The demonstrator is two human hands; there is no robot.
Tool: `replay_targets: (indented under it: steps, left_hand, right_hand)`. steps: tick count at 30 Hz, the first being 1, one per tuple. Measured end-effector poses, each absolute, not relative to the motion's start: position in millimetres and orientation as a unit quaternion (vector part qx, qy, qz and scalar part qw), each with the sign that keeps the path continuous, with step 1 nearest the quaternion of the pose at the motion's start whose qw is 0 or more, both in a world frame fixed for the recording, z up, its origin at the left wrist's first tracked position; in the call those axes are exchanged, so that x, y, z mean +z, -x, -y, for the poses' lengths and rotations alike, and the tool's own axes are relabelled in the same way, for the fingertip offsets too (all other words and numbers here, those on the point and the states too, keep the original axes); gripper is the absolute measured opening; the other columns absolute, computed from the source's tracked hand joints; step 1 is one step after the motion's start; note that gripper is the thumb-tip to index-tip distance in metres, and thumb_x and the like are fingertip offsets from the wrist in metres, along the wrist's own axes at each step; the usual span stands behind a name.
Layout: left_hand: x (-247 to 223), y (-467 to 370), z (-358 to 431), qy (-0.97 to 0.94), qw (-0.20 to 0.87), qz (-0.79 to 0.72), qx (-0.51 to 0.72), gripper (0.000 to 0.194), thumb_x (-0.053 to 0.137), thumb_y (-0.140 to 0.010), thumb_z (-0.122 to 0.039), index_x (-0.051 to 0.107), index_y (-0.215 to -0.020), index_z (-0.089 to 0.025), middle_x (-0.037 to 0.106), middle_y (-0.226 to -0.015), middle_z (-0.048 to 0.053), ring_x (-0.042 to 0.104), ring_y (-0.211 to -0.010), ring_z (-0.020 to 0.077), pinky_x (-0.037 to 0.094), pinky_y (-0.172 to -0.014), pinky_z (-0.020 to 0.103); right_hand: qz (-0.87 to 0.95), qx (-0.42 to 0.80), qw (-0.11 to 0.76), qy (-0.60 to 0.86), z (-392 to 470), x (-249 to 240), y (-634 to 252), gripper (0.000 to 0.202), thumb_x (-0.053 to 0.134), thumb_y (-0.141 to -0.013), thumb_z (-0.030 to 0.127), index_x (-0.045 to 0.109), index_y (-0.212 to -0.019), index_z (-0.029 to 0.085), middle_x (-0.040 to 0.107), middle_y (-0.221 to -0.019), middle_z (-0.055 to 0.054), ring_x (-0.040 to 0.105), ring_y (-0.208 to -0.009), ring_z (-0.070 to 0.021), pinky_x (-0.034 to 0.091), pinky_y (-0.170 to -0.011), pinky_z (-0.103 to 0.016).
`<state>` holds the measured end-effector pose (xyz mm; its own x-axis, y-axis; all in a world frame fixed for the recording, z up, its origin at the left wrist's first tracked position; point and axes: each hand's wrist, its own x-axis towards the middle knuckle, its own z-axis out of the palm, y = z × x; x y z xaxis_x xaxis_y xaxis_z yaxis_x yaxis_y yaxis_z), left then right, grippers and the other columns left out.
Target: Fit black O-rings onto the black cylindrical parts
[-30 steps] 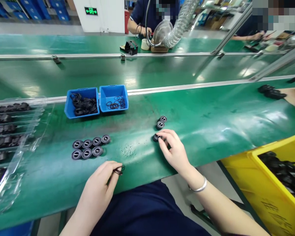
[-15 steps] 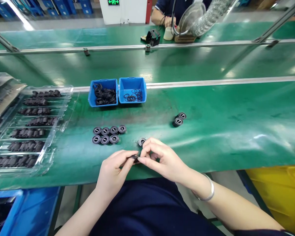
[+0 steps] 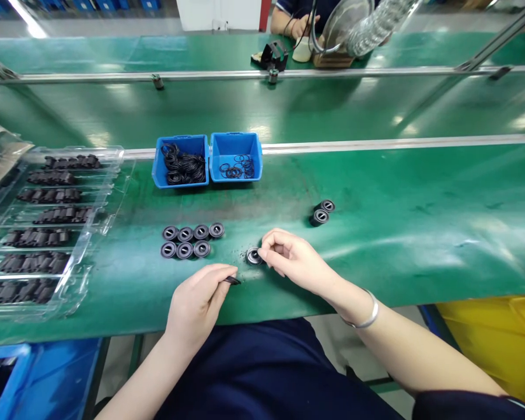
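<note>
My left hand [image 3: 203, 297] pinches a small bundle of black O-rings [image 3: 232, 280] between thumb and fingers, just above the green work surface. To its right, my right hand [image 3: 293, 256] has its fingertips closed at the edge of a round black cap-like part [image 3: 254, 255] standing on the surface. A thin black O-ring seems to be in that pinch, mostly hidden by the fingers. Two rows of similar round black parts [image 3: 184, 234], each with a light slot on top, stand left of my hands. Two more [image 3: 319, 217] stand farther right.
Behind, one blue bin [image 3: 157, 175] holds many black rings; the adjoining blue bin [image 3: 257, 169] holds fewer. A clear tray [image 3: 81, 256] with black parts lies left. A metal rail [image 3: 219, 76] crosses beyond. A co-worker's hand [image 3: 301, 28] is across the bench, near a flexible duct [image 3: 380, 29].
My right hand has moved away from the bundle in my left hand and over to the round black part. My left hand has drawn slightly left, still holding the O-rings.
</note>
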<state>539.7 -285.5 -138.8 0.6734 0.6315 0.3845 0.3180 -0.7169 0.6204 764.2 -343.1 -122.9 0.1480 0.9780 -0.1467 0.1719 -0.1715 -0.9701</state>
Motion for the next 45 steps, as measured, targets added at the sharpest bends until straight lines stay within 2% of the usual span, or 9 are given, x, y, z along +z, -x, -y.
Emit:
replay_targets:
  steps: [8, 14, 17, 22, 31, 34, 38, 42, 45]
  left_hand:
    - [-150, -546, 286, -0.924, 0.162, -0.163, 0.305, 0.029, 0.055, -0.090, 0.000, 0.064, -0.115, -0.011, 0.068, -0.120, 0.015, 0.061, -0.123, 0.0237, 0.052, -0.106, 0.041]
    - [-149, -552, 283, -0.961, 0.101, -0.057, 0.252, 0.024, 0.053, -0.092, -0.002, 0.063, -0.114, -0.004, 0.061, -0.133, 0.022, 0.049, -0.135, 0.0312, 0.045, -0.112, 0.050]
    - [-148, -555, 281, -0.969, 0.074, -0.039, 0.233, 0.023, 0.052, -0.094, -0.004, 0.064, -0.113, -0.004, 0.062, -0.133, 0.021, 0.048, -0.136, 0.0307, 0.042, -0.114, 0.050]
    - [-149, -554, 278, -0.970, 0.090, -0.051, 0.221, 0.023, 0.050, -0.096, -0.006, 0.066, -0.113, -0.009, 0.063, -0.133, 0.015, 0.051, -0.135, 0.0257, 0.041, -0.116, 0.046]
    - [-141, -555, 280, -0.975, 0.074, -0.042, 0.208, 0.024, 0.045, -0.098, -0.006, 0.067, -0.109, -0.007, 0.065, -0.130, 0.016, 0.058, -0.126, 0.0263, 0.047, -0.102, 0.040]
    - [-142, -554, 281, -0.976, 0.077, -0.045, 0.199, 0.022, 0.047, -0.098, -0.006, 0.066, -0.108, -0.005, 0.064, -0.132, 0.017, 0.057, -0.127, 0.0278, 0.046, -0.099, 0.040]
    - [-146, -553, 284, -0.978, 0.068, -0.054, 0.192, 0.022, 0.048, -0.098, -0.006, 0.066, -0.109, -0.007, 0.061, -0.137, 0.015, 0.052, -0.132, 0.0282, 0.041, -0.103, 0.042]
    - [-149, -553, 284, -0.981, 0.073, -0.047, 0.175, 0.023, 0.046, -0.098, -0.005, 0.066, -0.108, -0.008, 0.057, -0.141, 0.015, 0.043, -0.140, 0.0327, 0.034, -0.109, 0.048]
    - [-148, -552, 287, -0.982, 0.069, -0.041, 0.174, 0.025, 0.044, -0.098, -0.004, 0.065, -0.111, -0.006, 0.056, -0.142, 0.016, 0.043, -0.140, 0.0323, 0.038, -0.103, 0.044]
  right_hand:
    - [0.479, 0.428, 0.444, 0.625, 338, -137, -766, 0.021, 0.061, -0.087, 0.031, 0.055, -0.073, 0.017, 0.052, -0.083, -0.002, 0.052, -0.062, -0.0108, 0.042, -0.051, -0.022]
    - [0.475, 0.445, 0.443, 0.617, 339, -138, -768, 0.021, 0.061, -0.089, 0.030, 0.053, -0.074, 0.017, 0.052, -0.085, -0.001, 0.050, -0.053, -0.0066, 0.041, -0.045, -0.020]
    - [0.458, 0.487, 0.437, 0.602, 339, -141, -768, 0.020, 0.059, -0.092, 0.032, 0.053, -0.080, 0.017, 0.057, -0.082, -0.001, 0.052, -0.048, -0.0063, 0.042, -0.042, -0.019]
    - [0.383, 0.598, 0.461, 0.533, 336, -142, -766, 0.025, 0.061, -0.093, 0.038, 0.054, -0.102, 0.016, 0.063, -0.073, -0.001, 0.063, -0.054, -0.0130, 0.046, -0.037, -0.018]
    - [0.329, 0.692, 0.373, 0.523, 312, -132, -773, 0.016, 0.072, -0.083, 0.024, 0.061, -0.086, 0.013, 0.066, -0.065, -0.001, 0.060, -0.043, -0.0095, 0.049, -0.035, -0.016]
    - [0.291, 0.706, 0.398, 0.509, 313, -134, -773, 0.016, 0.071, -0.082, 0.024, 0.063, -0.086, 0.011, 0.066, -0.064, -0.003, 0.060, -0.045, -0.0104, 0.050, -0.037, -0.016]
    - [0.249, 0.693, 0.468, 0.489, 327, -143, -767, 0.021, 0.068, -0.085, 0.025, 0.069, -0.097, 0.008, 0.064, -0.061, -0.002, 0.058, -0.048, -0.0094, 0.049, -0.043, -0.017]
    - [0.190, 0.677, 0.538, 0.464, 345, -146, -756, 0.025, 0.068, -0.087, 0.026, 0.072, -0.106, 0.011, 0.066, -0.074, -0.004, 0.056, -0.058, -0.0088, 0.050, -0.054, -0.019]
    - [0.163, 0.685, 0.556, 0.441, 353, -145, -751, 0.028, 0.068, -0.088, 0.025, 0.072, -0.112, 0.012, 0.067, -0.080, -0.004, 0.055, -0.064, -0.0097, 0.050, -0.062, -0.022]
